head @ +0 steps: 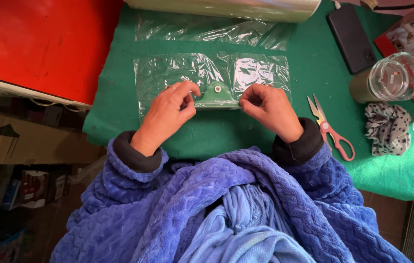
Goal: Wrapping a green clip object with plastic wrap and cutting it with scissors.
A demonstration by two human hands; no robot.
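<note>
A small green pouch (216, 92) with a white snap button lies on a green table cover (314, 68), wrapped in a clear plastic sheet (246, 70). My left hand (168, 114) pinches the left end of the pouch through the plastic. My right hand (270, 109) pinches its right end the same way. Both hands are closed on the plastic-wrapped pouch near the table's front edge. Blue quilted sleeves cover my arms.
Pink-handled scissors (331, 129) lie right of my right hand. Farther right lie a spotted scrunchie (387, 127) and a glass jar (392, 78) on its side. A dark phone (350, 36), a plastic film roll (226, 7), another plastic sheet (207, 31) and a red box (46, 44) are around.
</note>
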